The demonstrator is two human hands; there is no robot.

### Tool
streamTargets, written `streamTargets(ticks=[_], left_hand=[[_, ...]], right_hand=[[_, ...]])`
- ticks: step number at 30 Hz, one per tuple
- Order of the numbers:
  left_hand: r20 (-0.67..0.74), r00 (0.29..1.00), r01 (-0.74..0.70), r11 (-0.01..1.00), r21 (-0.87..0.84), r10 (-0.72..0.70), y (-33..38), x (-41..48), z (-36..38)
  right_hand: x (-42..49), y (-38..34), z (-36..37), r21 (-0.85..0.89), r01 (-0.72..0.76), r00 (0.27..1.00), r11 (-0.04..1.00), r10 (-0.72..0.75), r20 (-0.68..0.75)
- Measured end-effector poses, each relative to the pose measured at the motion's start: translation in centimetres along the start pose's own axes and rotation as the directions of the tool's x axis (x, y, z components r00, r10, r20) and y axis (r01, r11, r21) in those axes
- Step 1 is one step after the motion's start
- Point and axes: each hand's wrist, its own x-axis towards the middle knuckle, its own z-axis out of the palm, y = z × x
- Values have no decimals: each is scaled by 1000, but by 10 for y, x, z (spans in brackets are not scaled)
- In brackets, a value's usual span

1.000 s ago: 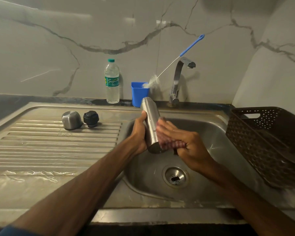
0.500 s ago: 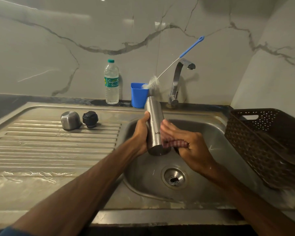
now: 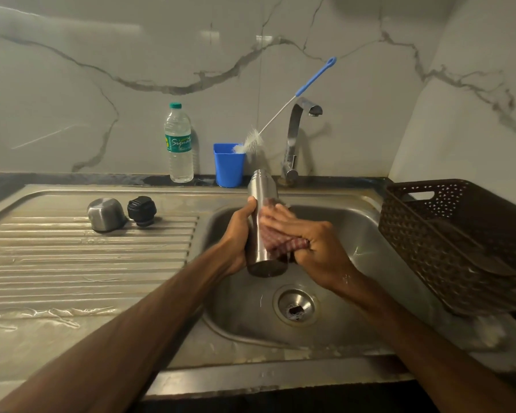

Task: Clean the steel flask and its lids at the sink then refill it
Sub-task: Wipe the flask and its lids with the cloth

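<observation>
Now cloth (image 3: 280,245) hides flask (image 3: 261,186) logo, right hand (image 3: 313,242) blurred

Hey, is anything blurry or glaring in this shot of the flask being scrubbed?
Head view: the right hand and the cloth it rubs on the steel flask are motion-smeared; the steel lid and black lid on the drainboard are sharp; bright reflections glare on the marble wall; the wide lens bows the sink rim near the camera.

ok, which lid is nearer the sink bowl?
The black lid: it stands right of the steel lid on the drainboard, closer to the bowl.
</observation>
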Motion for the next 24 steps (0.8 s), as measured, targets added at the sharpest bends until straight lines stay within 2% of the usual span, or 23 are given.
streamTargets(ticks=[3,8,13,15,17,19,23,24], left_hand=[[-2,1000,-29,998,55,29,-1,0,6],[16,1000,-18,1000,17,18,3,0,-2],[62,997,-48,995,83,43,-4,-2,10],[63,996,-69,995,76,64,-5,0,12],[60,996,-72,997,34,70,-3,1,9],[64,996,-65,998,27,63,-3,0,4],[62,996,-68,994,89,63,-6,-2,12],[63,996,-70,993,90,65,-6,-2,14]], right_hand=[[4,8,-7,-23,-122,987,992,118,-110],[-5,-3,0,29,38,999,999,-39,25],[5,10,-5,-14,-150,973,989,145,-182],[2,7,-3,-46,-102,979,994,92,-184],[0,1,1,-38,-5,996,999,1,-94],[2,2,1,-13,15,998,1000,-16,-67],[5,14,-5,-15,-158,957,987,150,-248],[4,15,-6,-14,-159,953,987,149,-263]])
